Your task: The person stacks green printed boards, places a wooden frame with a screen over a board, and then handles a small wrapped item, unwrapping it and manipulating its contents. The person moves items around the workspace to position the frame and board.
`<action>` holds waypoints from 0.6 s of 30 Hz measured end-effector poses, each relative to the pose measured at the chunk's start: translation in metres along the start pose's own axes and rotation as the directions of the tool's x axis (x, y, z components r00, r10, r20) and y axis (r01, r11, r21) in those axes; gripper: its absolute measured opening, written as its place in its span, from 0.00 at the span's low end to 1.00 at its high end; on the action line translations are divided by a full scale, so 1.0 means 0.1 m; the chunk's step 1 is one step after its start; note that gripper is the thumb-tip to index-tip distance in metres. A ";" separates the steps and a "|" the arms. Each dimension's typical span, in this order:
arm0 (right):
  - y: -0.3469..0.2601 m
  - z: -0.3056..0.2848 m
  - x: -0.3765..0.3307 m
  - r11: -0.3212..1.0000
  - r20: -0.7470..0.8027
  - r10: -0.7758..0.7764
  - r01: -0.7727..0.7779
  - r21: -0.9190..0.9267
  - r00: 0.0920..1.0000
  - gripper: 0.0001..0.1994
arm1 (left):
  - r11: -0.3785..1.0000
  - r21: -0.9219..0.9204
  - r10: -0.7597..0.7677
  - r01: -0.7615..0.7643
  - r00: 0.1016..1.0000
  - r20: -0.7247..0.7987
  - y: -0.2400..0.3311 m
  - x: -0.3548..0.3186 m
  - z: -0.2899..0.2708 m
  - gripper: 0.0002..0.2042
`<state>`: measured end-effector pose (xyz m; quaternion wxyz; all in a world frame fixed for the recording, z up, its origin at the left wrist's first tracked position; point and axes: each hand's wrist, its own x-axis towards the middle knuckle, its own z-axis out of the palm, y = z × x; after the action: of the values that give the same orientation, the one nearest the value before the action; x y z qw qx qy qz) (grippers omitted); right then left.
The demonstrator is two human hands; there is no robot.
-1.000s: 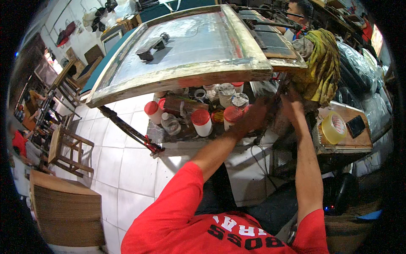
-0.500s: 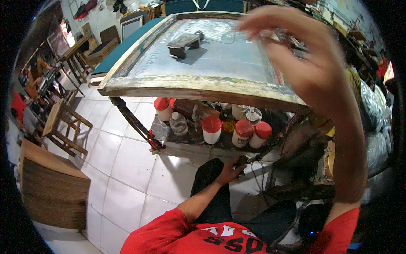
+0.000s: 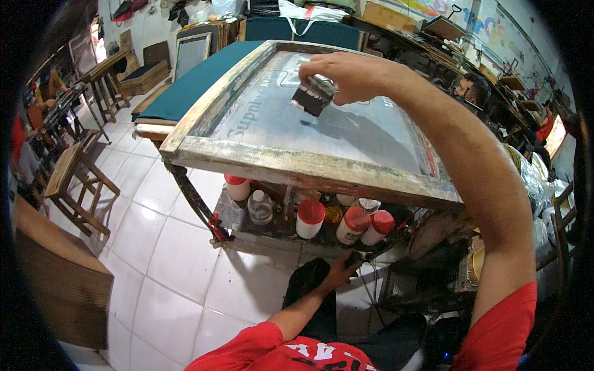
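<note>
A wooden-framed printing screen (image 3: 297,153) lies slanting on the stand in front of me, with pale mesh and faint lettering. Over its mesh, my right hand (image 3: 346,75) grips a small dark, ink-stained squeegee (image 3: 314,98) from above. The squeegee is tilted, and its shadow falls on the mesh; I cannot tell whether its lower edge touches. My left hand (image 3: 339,273) is low by my knee, under the stand's front. Its fingers are closed round something dark beside a cable, too hidden to name.
Under the screen, a shelf holds several red-lidded jars (image 3: 310,219) and a clear bottle (image 3: 260,208). A teal padded board (image 3: 179,93) extends behind it. Wooden stools (image 3: 80,185) and a brown box (image 3: 62,278) stand left. Another person (image 3: 473,89) is at the back right.
My right hand has come down and inward onto the squeegee, which was lying on the mesh, and now grips it. My left hand stays low, and the view has shifted slightly.
</note>
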<state>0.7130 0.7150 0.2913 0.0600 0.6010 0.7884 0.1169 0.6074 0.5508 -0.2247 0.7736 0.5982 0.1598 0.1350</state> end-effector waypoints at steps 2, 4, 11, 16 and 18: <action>0.05 -0.10 -0.20 0.996 -0.099 0.032 -0.023 0.090 0.995 0.33 | 0.995 0.090 0.040 -0.037 0.999 -0.032 -0.05 0.01 -0.02 0.31; 0.07 -0.24 -0.53 0.993 -0.260 0.028 0.003 0.118 0.965 0.32 | 0.988 0.145 0.059 -0.054 0.998 -0.030 -0.08 0.03 -0.04 0.31; -0.61 -0.07 -2.91 0.291 -0.470 0.274 0.394 0.872 0.839 0.26 | 0.996 -0.031 -0.079 0.078 0.996 -0.043 0.04 0.09 -0.08 0.28; -1.77 1.23 -3.87 0.167 0.223 0.565 -0.374 0.912 0.795 0.29 | 0.999 -0.016 -0.052 0.050 0.992 -0.115 0.08 0.11 -0.11 0.26; -1.95 2.14 -3.75 -0.093 0.312 0.794 -0.402 0.911 0.522 0.36 | 0.999 0.026 -0.030 0.032 0.996 -0.079 0.02 0.11 -0.12 0.27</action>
<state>0.6829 0.3301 0.0173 -0.4959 0.7685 0.3162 -0.2521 0.6128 0.5667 -0.2263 0.7603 0.6005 0.2013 0.1444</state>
